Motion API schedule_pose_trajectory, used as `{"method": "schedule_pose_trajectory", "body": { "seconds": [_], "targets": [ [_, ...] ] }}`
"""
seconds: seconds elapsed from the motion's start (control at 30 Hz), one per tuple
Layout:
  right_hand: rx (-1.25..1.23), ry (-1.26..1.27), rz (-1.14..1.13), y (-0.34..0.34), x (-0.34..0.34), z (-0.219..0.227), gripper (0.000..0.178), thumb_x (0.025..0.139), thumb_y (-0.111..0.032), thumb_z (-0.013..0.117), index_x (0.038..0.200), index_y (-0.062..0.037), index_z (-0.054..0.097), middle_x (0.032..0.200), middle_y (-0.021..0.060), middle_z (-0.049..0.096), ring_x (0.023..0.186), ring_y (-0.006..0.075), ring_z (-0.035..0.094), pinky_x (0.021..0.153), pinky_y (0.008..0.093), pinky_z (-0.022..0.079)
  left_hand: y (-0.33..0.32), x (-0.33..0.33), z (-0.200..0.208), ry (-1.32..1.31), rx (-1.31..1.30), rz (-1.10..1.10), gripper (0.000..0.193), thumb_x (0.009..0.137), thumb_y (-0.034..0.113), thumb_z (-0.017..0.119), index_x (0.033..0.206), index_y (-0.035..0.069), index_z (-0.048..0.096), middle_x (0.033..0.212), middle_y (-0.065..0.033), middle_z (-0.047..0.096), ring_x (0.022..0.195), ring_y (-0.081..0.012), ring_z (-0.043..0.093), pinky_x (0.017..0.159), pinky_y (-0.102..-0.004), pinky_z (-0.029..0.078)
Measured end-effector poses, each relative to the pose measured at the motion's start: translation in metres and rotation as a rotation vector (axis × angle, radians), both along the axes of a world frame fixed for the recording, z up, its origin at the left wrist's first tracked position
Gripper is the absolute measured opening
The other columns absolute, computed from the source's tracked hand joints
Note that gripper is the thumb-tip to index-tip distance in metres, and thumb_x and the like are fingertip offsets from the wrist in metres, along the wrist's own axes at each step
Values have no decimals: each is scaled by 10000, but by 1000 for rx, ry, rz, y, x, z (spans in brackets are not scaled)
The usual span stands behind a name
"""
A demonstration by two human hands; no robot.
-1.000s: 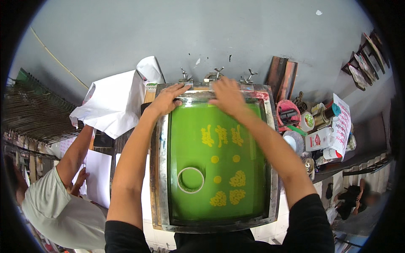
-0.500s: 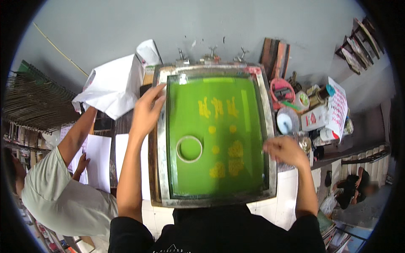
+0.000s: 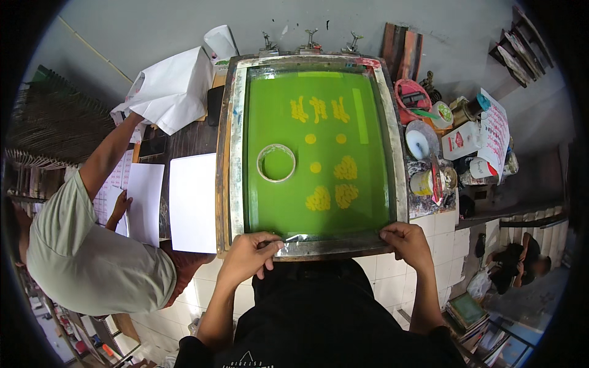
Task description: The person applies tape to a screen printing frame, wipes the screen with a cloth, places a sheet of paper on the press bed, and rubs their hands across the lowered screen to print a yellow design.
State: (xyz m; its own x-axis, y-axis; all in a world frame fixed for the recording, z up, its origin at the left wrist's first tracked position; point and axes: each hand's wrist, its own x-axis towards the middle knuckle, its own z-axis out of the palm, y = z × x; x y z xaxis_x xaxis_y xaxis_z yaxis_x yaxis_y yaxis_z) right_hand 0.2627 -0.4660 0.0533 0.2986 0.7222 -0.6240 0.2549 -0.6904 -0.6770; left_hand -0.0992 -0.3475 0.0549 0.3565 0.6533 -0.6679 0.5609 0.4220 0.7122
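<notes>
Left hand (image 3: 248, 256), fingers narrow, at the near edge of the screen frame (image 3: 236, 153); farther, a tape roll (image 3: 276, 147) on the green mesh (image 3: 276, 211). Right hand (image 3: 411, 245), likewise narrow, at the near right corner; whether either grips cannot be told. Both have come from the sides, shifting handling nearward.

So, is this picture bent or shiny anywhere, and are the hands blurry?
Head view: the screen frame's edges bow and the picture's corners go black; same view, bright glints on its near edge; head view again, left hand and right hand look fairly sharp.
</notes>
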Motion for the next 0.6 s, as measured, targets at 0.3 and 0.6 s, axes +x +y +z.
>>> {"method": "schedule_pose_trajectory", "body": {
  "seconds": [0.3, 0.6],
  "targets": [
    [404, 43, -88, -36, 1, -26, 121, 872, -5, 790, 990, -9, 810, 831, 58, 644, 692, 123, 620, 612, 260, 475, -14, -3, -27, -211, 44, 220, 142, 955, 114, 759, 1009, -15, 782, 643, -31, 651, 459, -69, 564, 407, -235, 423],
    [687, -102, 179, -33, -16, 48, 139, 782, 61, 822, 898, -14, 804, 975, 51, 675, 828, 152, 675, 683, 287, 516, -16, -2, -25, -236, 95, 254, 73, 916, 29, 764, 963, -18, 793, 770, -33, 655, 548, -68, 586, 487, -212, 450]
  ]
}}
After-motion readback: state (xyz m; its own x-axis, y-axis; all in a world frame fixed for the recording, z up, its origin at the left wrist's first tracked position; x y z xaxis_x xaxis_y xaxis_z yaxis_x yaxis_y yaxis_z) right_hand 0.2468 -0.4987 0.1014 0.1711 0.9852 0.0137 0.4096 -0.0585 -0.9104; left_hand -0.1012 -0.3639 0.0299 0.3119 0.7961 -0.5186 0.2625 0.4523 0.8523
